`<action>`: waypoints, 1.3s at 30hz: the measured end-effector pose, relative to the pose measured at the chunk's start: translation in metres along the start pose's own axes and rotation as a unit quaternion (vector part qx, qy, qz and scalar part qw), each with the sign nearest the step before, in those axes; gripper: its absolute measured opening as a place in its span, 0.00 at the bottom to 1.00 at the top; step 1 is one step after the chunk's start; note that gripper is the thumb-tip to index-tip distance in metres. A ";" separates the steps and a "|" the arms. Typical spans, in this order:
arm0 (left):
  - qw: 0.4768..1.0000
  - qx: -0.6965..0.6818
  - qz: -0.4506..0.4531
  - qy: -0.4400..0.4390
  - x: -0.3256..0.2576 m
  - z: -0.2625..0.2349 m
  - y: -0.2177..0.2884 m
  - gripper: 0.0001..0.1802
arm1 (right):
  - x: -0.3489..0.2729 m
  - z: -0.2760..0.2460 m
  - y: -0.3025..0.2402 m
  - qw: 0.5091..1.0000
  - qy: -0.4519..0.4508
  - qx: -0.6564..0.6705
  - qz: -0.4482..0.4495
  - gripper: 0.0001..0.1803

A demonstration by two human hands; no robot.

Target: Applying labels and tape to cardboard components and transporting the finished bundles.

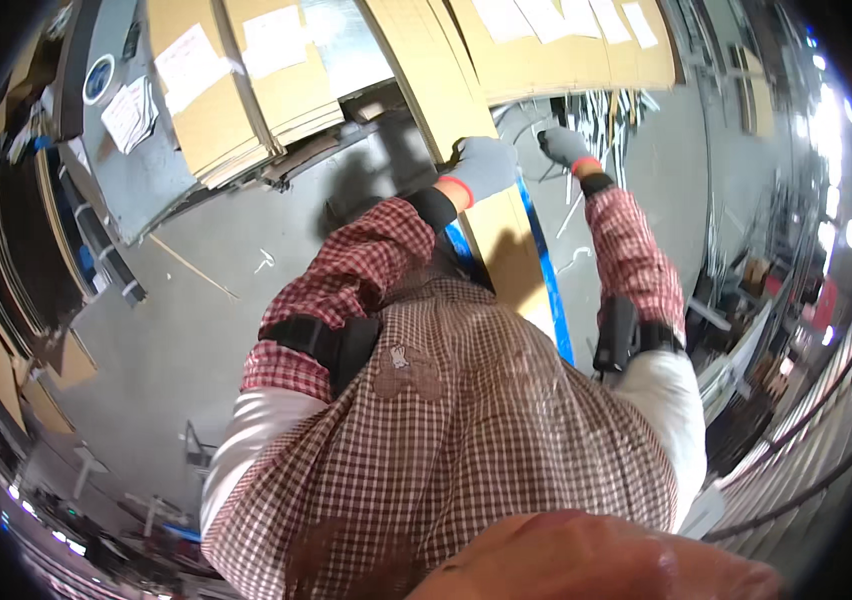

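Note:
My left hand (486, 168), in a grey glove with a red cuff, is closed and lies over a long cardboard strip (511, 240) with blue edges. Its fingertips are hidden, so what they hold does not show. Just to the right, my right hand (566, 148) is gloved the same way and curled into a fist beside the strip. Something thin and dark curves close to this fist, but whether the fingers grip it I cannot tell.
Stacked cardboard sheets (196, 120) with white papers on them lie at the far left. A tape roll (99, 80) sits on a grey surface beyond. Pale strips (614, 120) hang or lie past my right hand. Scraps (264, 262) litter the floor. Dark boards (31, 240) stand at left.

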State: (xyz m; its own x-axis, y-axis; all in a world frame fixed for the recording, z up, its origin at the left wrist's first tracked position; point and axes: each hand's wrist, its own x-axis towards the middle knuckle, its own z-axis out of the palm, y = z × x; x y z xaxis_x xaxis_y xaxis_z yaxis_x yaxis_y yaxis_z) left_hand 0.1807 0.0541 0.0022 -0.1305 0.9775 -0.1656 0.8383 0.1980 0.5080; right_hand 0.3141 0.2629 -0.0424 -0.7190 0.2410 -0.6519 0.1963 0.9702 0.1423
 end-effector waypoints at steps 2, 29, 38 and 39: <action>0.981 -0.092 0.052 0.161 -0.001 0.023 -0.045 0.15 | 0.007 -0.025 -0.022 0.991 0.079 0.106 0.011 0.13; 0.695 -0.701 -0.160 0.009 -0.142 -0.076 -0.007 0.43 | -0.094 -0.195 -0.118 0.853 -0.081 0.373 -0.355 0.18; 0.884 -0.446 0.106 -0.093 -0.050 0.145 -0.122 0.24 | 0.037 -0.021 -0.079 0.845 0.017 0.502 -0.183 0.17; 0.883 -0.446 0.110 -0.099 -0.050 0.146 -0.122 0.24 | 0.038 -0.015 -0.079 0.817 0.029 0.542 -0.193 0.17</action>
State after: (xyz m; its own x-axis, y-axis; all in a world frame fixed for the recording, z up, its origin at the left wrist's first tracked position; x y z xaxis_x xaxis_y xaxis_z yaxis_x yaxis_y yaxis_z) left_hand 0.1619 -0.0299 -0.1752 0.1533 0.9850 -0.0796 0.0696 0.0696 0.9951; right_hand 0.2611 0.1963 -0.0672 -0.8907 -0.0459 -0.4522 0.4011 0.3884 -0.8296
